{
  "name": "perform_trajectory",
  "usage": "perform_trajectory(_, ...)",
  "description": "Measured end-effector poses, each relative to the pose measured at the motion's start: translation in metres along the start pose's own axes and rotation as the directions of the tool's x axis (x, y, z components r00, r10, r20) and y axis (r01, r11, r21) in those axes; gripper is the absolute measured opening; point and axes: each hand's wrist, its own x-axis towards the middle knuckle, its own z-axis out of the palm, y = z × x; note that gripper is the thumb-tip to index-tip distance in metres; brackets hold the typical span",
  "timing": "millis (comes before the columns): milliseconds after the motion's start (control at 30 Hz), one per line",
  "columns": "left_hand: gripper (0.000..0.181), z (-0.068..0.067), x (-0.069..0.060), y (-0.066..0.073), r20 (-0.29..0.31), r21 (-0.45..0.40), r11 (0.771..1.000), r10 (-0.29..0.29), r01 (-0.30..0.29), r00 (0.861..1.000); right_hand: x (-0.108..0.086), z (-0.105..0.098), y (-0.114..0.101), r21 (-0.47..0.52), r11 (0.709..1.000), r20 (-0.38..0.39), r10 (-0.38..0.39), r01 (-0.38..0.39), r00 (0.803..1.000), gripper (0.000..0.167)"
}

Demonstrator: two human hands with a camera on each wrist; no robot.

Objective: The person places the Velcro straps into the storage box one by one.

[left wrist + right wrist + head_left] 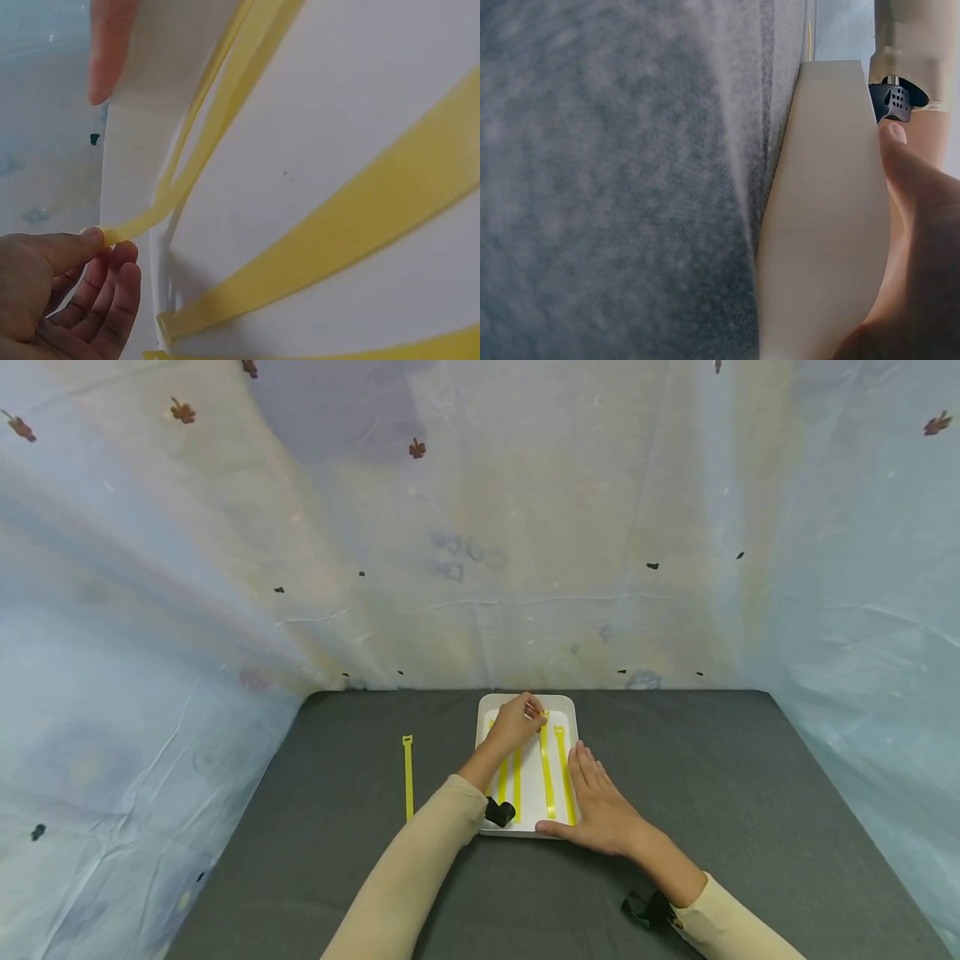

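A white tray [531,793] holds several yellow cable ties lying lengthwise. Over its far end, my left hand [517,724] pinches the end of one yellow cable tie [548,772] between thumb and fingers. The left wrist view shows that pinched end of the tie [135,225] lifted at the tray's rim, while the rest runs back across the tray. My right hand [606,814] rests on the tray's near right corner, fingers straight along the right side and thumb across the front edge. In the right wrist view, the tray's outer wall [821,202] lies beside its thumb.
Left of the tray, a single yellow cable tie [408,777] lies on the dark grey cloth [337,860] of the table, partly hidden behind my left sleeve. A pale patterned curtain [525,527] hangs behind the table and along both sides.
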Motion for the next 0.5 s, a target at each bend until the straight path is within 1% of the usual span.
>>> perform_trajectory(167,0.012,0.001,-0.0014,0.0007,-0.001,0.011,1.0,0.002,-0.002,1.0,-0.0006,0.0,-0.0002,0.005,1.0,-0.009,-0.008,0.008,1.0,0.134)
perform_trajectory(333,0.013,0.0027,-0.0019,0.0012,-0.001,0.018,1.0,0.005,-0.005,1.0,-0.0013,-0.0005,-0.0011,0.009,1.0,0.0,-0.004,0.004,1.0,0.134)
perform_trajectory(500,0.015,0.0063,0.0,-0.0019,-0.001,0.055,0.998,0.017,-0.017,1.0,-0.0016,-0.0009,-0.0015,0.022,1.0,-0.002,-0.004,0.005,1.0,0.134)
